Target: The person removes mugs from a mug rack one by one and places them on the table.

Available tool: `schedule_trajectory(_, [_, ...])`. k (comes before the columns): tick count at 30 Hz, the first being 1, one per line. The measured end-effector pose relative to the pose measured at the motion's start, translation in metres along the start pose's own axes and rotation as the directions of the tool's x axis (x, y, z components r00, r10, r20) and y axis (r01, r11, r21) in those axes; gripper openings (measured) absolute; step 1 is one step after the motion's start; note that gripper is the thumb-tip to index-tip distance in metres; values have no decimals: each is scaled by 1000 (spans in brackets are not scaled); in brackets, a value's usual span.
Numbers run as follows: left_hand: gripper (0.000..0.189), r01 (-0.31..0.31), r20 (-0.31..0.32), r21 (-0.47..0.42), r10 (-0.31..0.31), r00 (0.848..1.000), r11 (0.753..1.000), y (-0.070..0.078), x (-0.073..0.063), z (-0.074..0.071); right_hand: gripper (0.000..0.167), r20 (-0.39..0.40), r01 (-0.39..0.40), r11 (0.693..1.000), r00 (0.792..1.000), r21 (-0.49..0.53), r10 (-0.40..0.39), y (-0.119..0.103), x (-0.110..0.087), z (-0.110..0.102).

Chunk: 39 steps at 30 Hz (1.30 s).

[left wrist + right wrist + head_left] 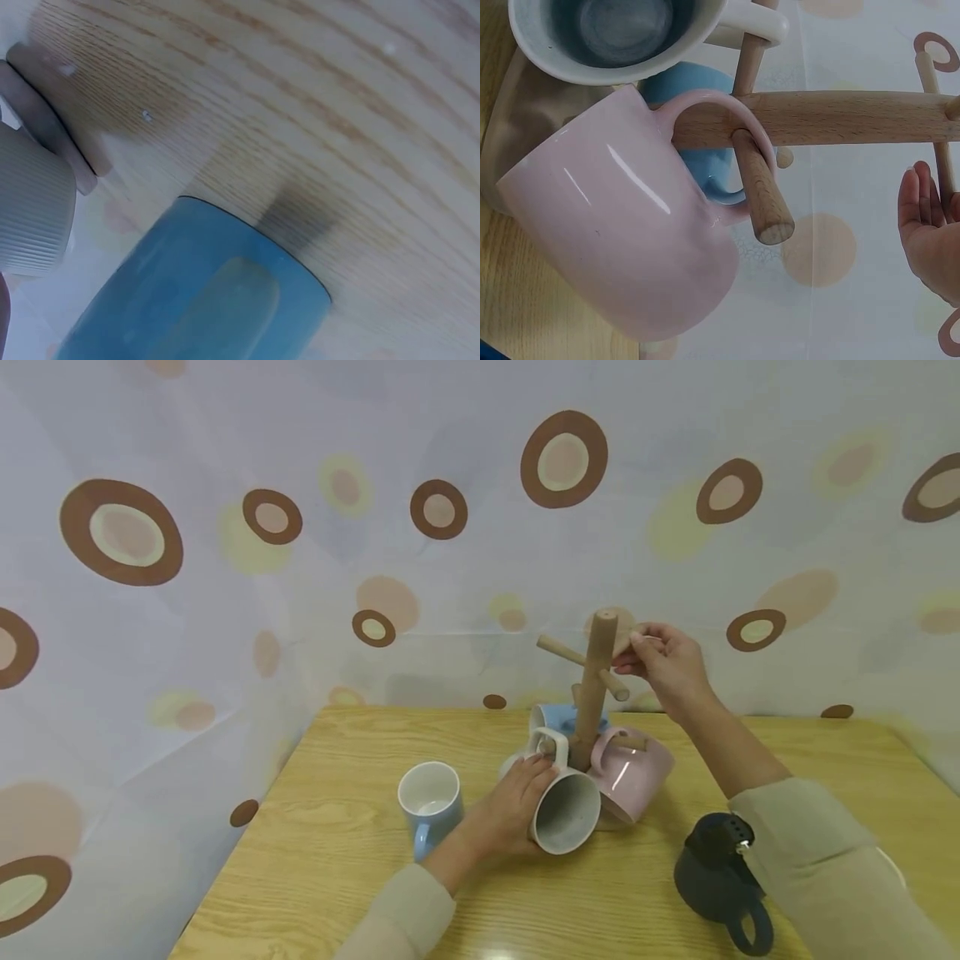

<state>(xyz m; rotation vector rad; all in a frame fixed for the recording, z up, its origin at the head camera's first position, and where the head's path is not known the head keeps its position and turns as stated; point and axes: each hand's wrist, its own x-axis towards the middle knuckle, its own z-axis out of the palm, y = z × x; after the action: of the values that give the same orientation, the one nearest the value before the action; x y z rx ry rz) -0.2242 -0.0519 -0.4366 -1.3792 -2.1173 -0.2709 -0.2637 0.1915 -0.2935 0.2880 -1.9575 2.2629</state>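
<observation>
A wooden mug tree (597,681) stands on the table, its post leaning slightly in the head view. My right hand (671,670) pinches one of its upper pegs between thumb and fingers. At the lower front, my left hand (506,810) grips a white mug (566,814) by its side; the mug's handle is looped over a lower peg, mouth toward me. A pink mug (630,217) hangs by its handle from another lower peg, tilted. Behind the post is a blue mug (558,717), partly hidden. The left wrist view shows the white mug's ribbed side (34,199).
A blue mug with a white inside (429,797) stands upright left of my left hand, its handle toward me. A dark pot with a handle (716,872) stands at the right, partly under my right forearm. A patterned cloth (480,552) hangs behind the table.
</observation>
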Motion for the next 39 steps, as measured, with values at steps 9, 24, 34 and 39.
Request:
schedule_trajectory(9, [113,5,-46,4,-5,999,1000,1,-7,2,7,-5,-14,999,1000,-32,14,2,0,2])
schedule_trajectory(24, [116,-11,-195,-30,5,981,999,7,-11,-1,6,-3,0,999,1000,-52,0,3,0,-1])
schedule_trajectory(34, [118,138,-121,-187,-162,979,973,22,-14,-14,6,-22,-1,996,1000,-86,-1,4,2,-1])
schedule_trajectory(39, [118,254,-49,-361,-291,956,897,27,-15,-20,5,-39,3,994,999,-112,-7,4,2,0])
